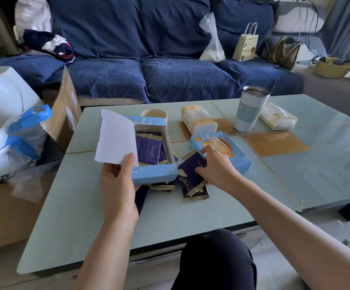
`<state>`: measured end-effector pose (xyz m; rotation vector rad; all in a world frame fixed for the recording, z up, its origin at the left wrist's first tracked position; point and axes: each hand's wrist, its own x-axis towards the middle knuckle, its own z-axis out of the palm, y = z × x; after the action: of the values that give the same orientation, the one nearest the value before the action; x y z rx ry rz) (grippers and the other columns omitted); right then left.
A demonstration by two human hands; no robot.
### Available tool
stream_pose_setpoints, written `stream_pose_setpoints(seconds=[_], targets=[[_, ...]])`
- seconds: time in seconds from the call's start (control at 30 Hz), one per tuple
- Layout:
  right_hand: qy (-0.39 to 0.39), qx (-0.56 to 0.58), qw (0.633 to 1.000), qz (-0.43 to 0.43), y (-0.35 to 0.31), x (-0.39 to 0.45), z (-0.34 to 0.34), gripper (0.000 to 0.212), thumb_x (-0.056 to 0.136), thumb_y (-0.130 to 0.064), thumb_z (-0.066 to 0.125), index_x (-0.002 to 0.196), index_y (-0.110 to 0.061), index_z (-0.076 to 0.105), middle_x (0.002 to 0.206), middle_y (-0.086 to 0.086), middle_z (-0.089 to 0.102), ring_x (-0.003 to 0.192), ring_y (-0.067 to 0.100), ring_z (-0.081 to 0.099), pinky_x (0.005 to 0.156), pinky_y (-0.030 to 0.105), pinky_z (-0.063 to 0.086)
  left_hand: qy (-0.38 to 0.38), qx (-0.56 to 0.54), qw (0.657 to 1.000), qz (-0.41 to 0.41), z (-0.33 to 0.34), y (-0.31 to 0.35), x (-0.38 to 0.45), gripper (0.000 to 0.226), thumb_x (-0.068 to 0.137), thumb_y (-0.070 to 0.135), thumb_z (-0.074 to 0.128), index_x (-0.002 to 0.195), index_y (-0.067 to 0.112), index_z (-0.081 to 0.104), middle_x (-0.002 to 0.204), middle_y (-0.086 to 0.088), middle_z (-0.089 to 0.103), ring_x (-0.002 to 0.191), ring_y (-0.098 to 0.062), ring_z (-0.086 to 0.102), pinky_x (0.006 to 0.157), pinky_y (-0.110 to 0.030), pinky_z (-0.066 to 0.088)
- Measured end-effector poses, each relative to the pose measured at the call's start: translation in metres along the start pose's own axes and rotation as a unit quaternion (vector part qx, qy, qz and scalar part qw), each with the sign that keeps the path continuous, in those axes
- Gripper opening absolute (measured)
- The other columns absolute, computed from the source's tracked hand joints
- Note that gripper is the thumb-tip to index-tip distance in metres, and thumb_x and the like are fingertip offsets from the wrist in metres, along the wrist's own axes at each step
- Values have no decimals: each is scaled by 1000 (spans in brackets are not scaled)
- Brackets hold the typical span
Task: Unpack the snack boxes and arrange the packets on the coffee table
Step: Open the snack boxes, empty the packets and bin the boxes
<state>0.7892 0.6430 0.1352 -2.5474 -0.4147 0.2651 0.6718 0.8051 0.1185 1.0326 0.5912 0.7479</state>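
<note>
My left hand grips the near end of an open light-blue snack box, its white torn flap folded back, held tilted above the coffee table. Dark purple packets lie inside the box. More purple packets lie loose on the table below and right of it. My right hand rests on those loose packets, fingers curled over one, touching a second, closed blue snack box lying flat behind it.
Two tissue packs, a tumbler and a small round cup stand at the table's far side. A blue sofa lies beyond. Cardboard boxes and plastic bags crowd the left.
</note>
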Motion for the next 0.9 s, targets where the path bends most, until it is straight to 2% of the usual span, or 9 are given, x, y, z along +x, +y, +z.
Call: stream_pose_setpoints(seconds=[0.2,0.37,0.47,0.53,0.6,0.67,0.77,0.83,0.9], targets=[[30,-51,998,-21,2,2,-11,35,87,-15,59,122,-13,54,112,10,63,97,28,60,81,39,55,-17,13,1000,-15,2,-4,-2,26,93,18,61,118,26,62,104,7,68,86,-12,64,75,-36,57],[101,-47,985,-134,-21,-5,-18,39,91,-13,55,130,-13,52,123,4,60,110,23,55,76,23,34,-36,17,999,-18,3,-7,-4,24,93,17,62,116,22,63,94,7,65,85,-15,60,80,-41,55],[90,27,982,-162,-41,-9,-18,35,92,-13,56,126,-11,56,118,2,64,107,17,59,80,19,40,-53,17,998,-15,7,-8,-7,19,93,16,61,111,23,64,92,8,66,86,-15,59,83,-41,53],[76,73,984,-143,-53,-12,-18,31,90,-10,56,121,-6,61,111,5,68,103,20,62,85,26,50,-58,24,998,1,8,-8,-9,25,93,15,62,116,21,62,96,9,67,88,-14,62,87,-40,52],[68,85,986,-125,-61,-14,-18,27,88,-8,57,111,3,63,106,16,70,102,30,63,89,41,53,-54,41,997,29,9,-8,-10,35,89,19,66,123,21,60,108,8,70,102,-15,65,99,-45,50],[57,93,988,-113,-66,-15,-17,28,86,-9,58,109,7,62,104,21,69,101,34,63,87,46,53,-48,58,996,47,11,-8,-12,43,83,25,67,125,23,59,117,5,69,113,-18,63,103,-52,46],[2,100,991,-85,-73,-16,-14,32,85,-15,62,112,3,57,102,15,69,94,31,62,74,36,55,-48,67,995,63,14,-11,-14,42,80,29,69,121,22,60,117,0,69,112,-21,63,102,-55,46],[-19,102,992,-64,-76,-15,-10,22,82,-17,63,96,-4,53,84,9,61,74,25,54,53,26,43,-58,81,992,77,16,-14,-15,39,80,31,71,117,24,61,115,-2,70,109,-20,65,99,-52,49],[-36,118,991,-55,-79,-13,-7,24,78,-16,66,88,-6,46,77,10,56,65,22,47,48,25,36,-64,85,990,90,19,-17,-17,35,83,28,72,116,27,61,114,-1,70,106,-15,65,91,-46,48]])
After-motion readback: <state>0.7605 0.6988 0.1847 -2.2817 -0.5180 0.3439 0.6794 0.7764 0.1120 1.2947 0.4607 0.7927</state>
